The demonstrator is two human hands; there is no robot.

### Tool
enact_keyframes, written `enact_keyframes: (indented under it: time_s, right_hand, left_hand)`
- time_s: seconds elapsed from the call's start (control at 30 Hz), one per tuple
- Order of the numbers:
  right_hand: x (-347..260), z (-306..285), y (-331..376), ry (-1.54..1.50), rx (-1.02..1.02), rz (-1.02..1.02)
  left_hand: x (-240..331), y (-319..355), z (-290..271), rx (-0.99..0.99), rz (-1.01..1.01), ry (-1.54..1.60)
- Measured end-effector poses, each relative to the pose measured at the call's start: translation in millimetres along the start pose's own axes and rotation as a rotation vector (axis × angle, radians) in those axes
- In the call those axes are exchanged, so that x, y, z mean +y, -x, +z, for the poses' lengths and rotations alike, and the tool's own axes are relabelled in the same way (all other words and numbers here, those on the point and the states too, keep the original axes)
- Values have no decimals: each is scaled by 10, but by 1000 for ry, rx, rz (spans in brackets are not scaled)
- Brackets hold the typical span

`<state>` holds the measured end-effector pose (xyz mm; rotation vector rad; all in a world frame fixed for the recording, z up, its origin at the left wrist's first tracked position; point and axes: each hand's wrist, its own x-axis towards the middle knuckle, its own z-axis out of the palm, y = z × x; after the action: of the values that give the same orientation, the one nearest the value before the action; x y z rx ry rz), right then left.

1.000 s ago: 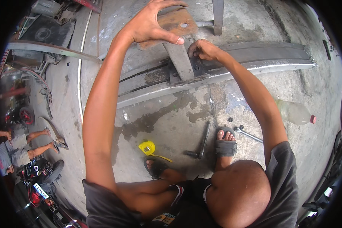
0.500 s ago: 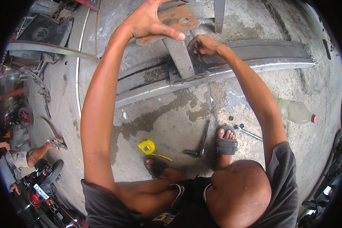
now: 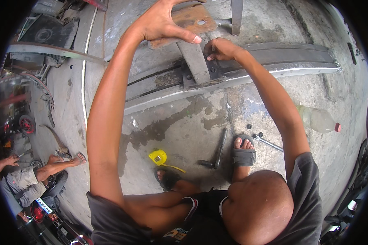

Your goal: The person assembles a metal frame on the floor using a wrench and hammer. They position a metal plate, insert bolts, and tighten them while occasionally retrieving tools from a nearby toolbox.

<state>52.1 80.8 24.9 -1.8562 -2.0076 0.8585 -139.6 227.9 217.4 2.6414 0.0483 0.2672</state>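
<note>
My left hand [image 3: 161, 25] is spread over the rusty brown metal plate [image 3: 200, 19] at the top of a grey steel post [image 3: 195, 61]. Its thumb stretches out above the upper end of the post, and its other fingers run partly out of view. My right hand [image 3: 223, 50] is just right of the post, low by its dark base plate [image 3: 215, 70]. Its fingers are curled together, and whatever they pinch is too small or hidden to name. The post stands on a long grey steel beam [image 3: 282, 61] that lies across the floor.
A yellow tape measure [image 3: 158, 157], a socket wrench handle [image 3: 221, 148], a combination wrench [image 3: 269, 143] and small black nuts [image 3: 249, 126] lie near my feet. A plastic bottle [image 3: 318, 119] is at right. Another person [image 3: 32, 179] sits at left near a motorcycle.
My hands keep nearly the same places, with only slight finger movement in the right. At left, the other person's leg and arm have shifted inward.
</note>
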Motion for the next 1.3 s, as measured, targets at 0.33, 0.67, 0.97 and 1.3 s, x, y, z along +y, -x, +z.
enact_keyframes:
  time_s: [0.33, 0.67, 0.97, 1.3]
  right_hand:
    - [16, 38, 36, 75, 65, 4]
    - [-5, 54, -13, 166, 85, -14]
    - [-21, -1, -91, 8, 47, 79]
    - [89, 49, -8, -263, -32, 102]
  left_hand:
    - [16, -19, -1, -21, -23, -22]
    - [17, -35, -20, -39, -14, 26]
    - [-97, -43, -3, -38, 32, 23]
    - [-136, -81, -1, -33, 33, 30]
